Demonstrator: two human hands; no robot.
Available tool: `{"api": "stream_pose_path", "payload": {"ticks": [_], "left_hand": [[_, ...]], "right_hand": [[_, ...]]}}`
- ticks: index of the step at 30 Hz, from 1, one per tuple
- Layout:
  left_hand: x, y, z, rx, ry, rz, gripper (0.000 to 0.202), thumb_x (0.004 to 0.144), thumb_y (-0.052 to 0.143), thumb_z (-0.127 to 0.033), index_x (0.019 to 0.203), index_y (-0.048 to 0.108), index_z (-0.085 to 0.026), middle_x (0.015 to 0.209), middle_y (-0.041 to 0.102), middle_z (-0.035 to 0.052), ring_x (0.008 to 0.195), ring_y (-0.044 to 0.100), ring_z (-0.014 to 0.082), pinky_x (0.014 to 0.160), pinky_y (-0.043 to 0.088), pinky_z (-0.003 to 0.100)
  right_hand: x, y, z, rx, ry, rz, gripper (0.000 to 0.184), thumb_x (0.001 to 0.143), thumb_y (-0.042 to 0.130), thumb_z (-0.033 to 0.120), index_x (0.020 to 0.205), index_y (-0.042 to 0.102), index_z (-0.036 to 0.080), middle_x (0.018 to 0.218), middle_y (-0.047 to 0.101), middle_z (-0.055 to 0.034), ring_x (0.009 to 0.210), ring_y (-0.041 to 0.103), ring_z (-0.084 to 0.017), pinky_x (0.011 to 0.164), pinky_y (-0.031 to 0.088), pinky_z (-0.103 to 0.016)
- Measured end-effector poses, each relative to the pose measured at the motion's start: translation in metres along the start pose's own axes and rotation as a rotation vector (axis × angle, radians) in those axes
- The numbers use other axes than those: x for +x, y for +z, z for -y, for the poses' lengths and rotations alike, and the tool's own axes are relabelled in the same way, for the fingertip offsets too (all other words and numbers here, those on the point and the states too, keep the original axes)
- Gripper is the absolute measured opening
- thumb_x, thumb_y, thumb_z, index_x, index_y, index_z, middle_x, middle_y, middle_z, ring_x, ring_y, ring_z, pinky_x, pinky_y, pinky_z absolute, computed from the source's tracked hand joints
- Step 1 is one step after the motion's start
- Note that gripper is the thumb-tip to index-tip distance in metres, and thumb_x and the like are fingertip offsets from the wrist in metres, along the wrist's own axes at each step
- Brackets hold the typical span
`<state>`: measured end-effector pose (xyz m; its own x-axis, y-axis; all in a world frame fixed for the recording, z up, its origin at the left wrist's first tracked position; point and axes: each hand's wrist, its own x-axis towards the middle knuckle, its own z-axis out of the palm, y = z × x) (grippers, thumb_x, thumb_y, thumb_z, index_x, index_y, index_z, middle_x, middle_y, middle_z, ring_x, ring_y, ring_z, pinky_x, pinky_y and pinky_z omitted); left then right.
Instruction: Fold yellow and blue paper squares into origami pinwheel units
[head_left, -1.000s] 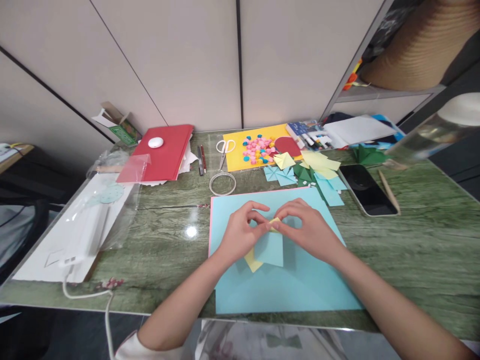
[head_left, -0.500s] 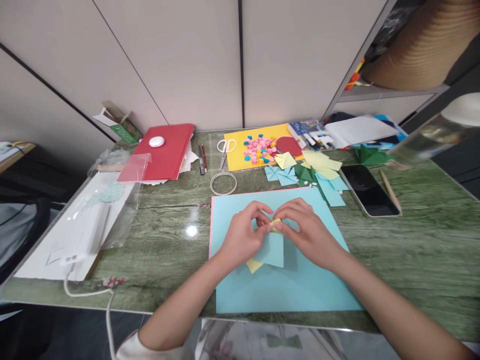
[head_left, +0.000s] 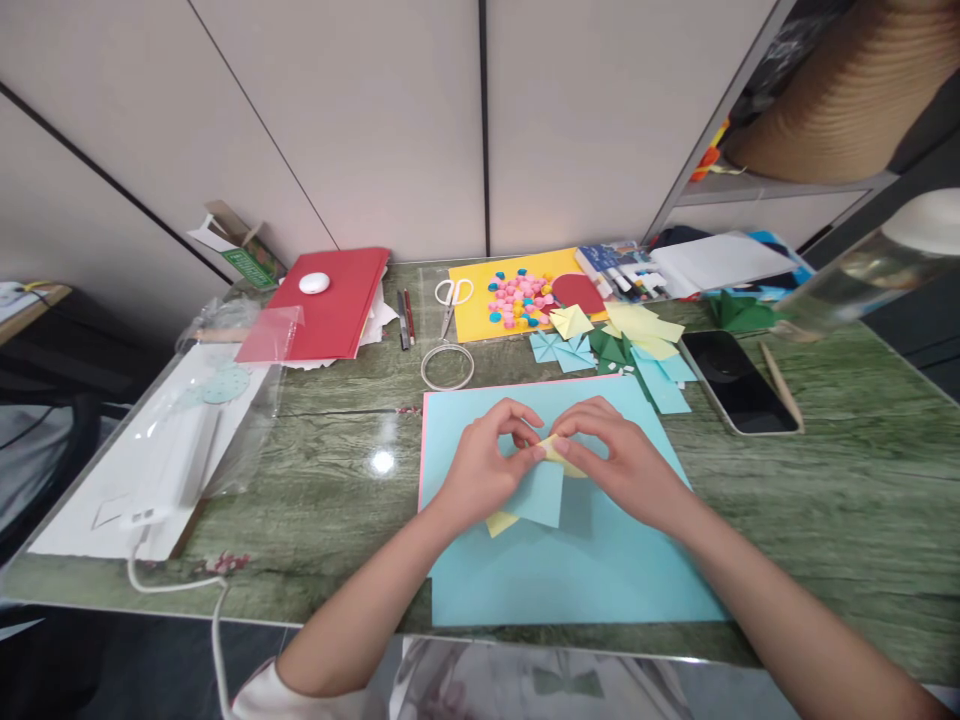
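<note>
Green tabletop [head_left: 322, 540]: spread right across in front of you, and the action sat near its front edge!
Blue sheet [head_left: 600, 575]: flat before you, a pink edge peeking out along its left and far sides.
Red folder [head_left: 330, 315]: out at the far left, a white case [head_left: 314, 283] on top.
Yellow sheet [head_left: 466, 310]: against the back, carrying a cluster of small coloured balls [head_left: 519, 298].
Left hand [head_left: 487, 465]: yours, thumb and fingers pinching the folded paper from its left, over the blue sheet.
Right hand [head_left: 630, 460]: yours too, gripping the same folds from the right, thumb laid along the yellow!
Phone [head_left: 739, 380]: off to the right, screen up, a wooden stick [head_left: 780, 386] just beside it.
Blue square [head_left: 540, 500]: hung below your fingertips, a yellow corner [head_left: 500, 523] poking out at its lower left; whether they were joined, you couldn't tell.
Yellow folded strip [head_left: 550, 453]: right there between both thumbs, above the blue square, partly hidden by your fingers.
</note>
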<state>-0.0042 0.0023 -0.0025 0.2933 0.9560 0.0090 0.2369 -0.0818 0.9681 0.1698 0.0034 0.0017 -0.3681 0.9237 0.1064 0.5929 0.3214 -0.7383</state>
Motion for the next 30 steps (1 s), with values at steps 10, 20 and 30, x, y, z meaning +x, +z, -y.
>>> {"api": "stream_pose_path", "payload": {"ticks": [10, 20, 30], "left_hand": [[-0.0002, -0.0003, -0.0038, 0.023, 0.047, 0.043, 0.016, 0.078, 0.055, -0.019, 0.093, 0.052, -0.020, 0.074, 0.058, -0.0011, 0.076, 0.056, 0.0140, 0.076, 0.041, 0.027], [0.0023, -0.0036, -0.0004, -0.111, 0.054, 0.102, 0.011, 0.074, 0.060, -0.020, 0.082, 0.053, -0.017, 0.080, 0.057, 0.0014, 0.075, 0.054, 0.0125, 0.071, 0.042, 0.025], [0.0007, -0.0014, -0.0035, -0.015, 0.064, 0.053, 0.008, 0.077, 0.056, -0.019, 0.084, 0.053, -0.019, 0.082, 0.057, 0.0012, 0.080, 0.055, 0.0141, 0.078, 0.041, 0.027]], "right_hand": [[-0.0004, 0.0020, 0.0032, -0.036, -0.023, 0.014, 0.016, 0.087, 0.044, 0.030, 0.076, 0.053, 0.023, 0.086, 0.060, -0.0023, 0.089, 0.049, -0.019, 0.079, 0.039, -0.037], [0.0008, -0.0021, 0.0014, 0.087, -0.017, 0.050, 0.015, 0.083, 0.051, 0.033, 0.074, 0.059, 0.023, 0.081, 0.062, -0.0016, 0.086, 0.052, -0.019, 0.077, 0.042, -0.036], [0.0001, -0.0036, 0.0009, 0.131, 0.000, 0.062, 0.018, 0.084, 0.049, 0.035, 0.073, 0.057, 0.023, 0.080, 0.061, -0.0007, 0.085, 0.051, -0.018, 0.078, 0.041, -0.034]]}}
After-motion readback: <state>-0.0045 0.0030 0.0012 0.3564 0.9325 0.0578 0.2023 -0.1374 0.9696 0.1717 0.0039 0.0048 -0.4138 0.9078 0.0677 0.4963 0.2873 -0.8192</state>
